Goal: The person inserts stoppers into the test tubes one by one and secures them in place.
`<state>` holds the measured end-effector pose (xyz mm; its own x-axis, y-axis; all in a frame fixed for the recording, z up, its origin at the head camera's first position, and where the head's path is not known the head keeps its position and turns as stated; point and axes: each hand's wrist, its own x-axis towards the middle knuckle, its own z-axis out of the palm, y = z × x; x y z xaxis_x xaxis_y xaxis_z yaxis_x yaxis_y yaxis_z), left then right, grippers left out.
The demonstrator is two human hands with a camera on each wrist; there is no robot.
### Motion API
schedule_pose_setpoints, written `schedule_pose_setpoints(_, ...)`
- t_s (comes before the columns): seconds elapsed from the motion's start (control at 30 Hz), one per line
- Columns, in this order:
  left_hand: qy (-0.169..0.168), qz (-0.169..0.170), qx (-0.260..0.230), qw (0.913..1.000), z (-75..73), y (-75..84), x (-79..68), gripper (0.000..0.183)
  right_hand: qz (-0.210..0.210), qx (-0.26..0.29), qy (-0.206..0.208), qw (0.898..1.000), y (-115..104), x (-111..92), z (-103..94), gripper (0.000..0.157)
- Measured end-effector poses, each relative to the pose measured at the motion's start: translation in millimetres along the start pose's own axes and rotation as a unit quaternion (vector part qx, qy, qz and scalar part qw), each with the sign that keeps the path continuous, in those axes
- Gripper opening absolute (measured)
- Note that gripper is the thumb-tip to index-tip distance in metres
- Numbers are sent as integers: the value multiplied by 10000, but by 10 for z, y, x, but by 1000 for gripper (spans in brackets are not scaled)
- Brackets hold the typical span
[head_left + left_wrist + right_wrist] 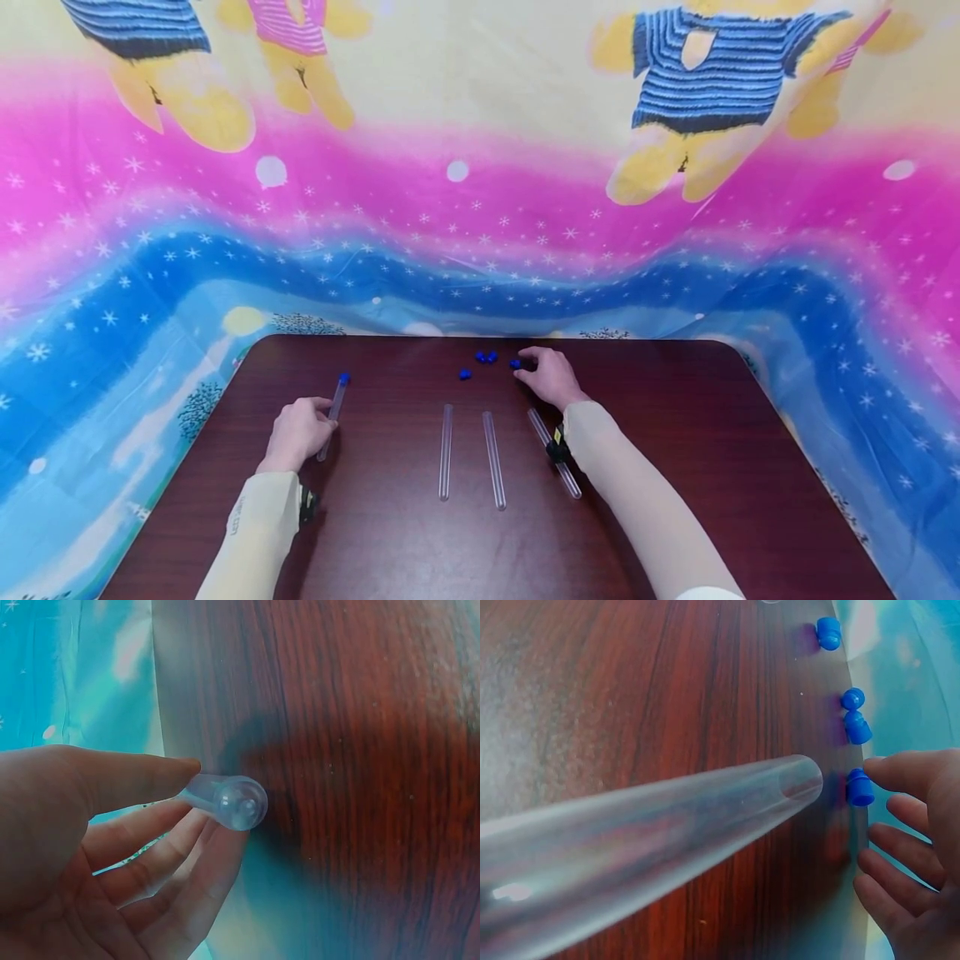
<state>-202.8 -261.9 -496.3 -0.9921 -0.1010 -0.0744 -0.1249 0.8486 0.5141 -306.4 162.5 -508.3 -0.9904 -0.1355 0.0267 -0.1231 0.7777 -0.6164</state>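
Note:
My left hand (297, 435) pinches a clear test tube (337, 408) between thumb and fingers; a blue stopper (344, 378) sits in its far end. The tube's rounded end (244, 803) points toward the left wrist camera. At the back of the table my right hand (551, 377) reaches over a loose blue stopper (515, 364). In the right wrist view, its thumb is beside that stopper (861, 789), and the other fingers are spread loosely apart. Beneath the right wrist lies an uncapped clear tube (542, 429), partly hidden; its open mouth (802, 780) faces the stoppers.
Two more clear tubes lie mid-table, one on the left (446, 454) and one on the right (494, 461). Other blue stoppers lie near the back edge, including a single one (465, 374) and a close pair (486, 357). A printed cloth (465, 283) hangs behind the brown table (390, 550).

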Motion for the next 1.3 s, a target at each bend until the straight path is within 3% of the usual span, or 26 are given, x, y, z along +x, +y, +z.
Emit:
schedule_pose_setpoints(0.43, 42, -94, 4, 9999, 10, 1, 9, 38, 22, -272, 105, 9996, -45, -38, 19, 41)
schedule_pose_setpoints(1.07, -44, -259, 37, 9996, 12, 5, 7, 51, -69, -518, 263, 9983, -31, -25, 62, 27)
schedule_pose_setpoints(1.3, 154, -191, -45, 9997, 6, -8, 6, 39, -69, -533, 324, 9980, -23, -11, 81, 25)
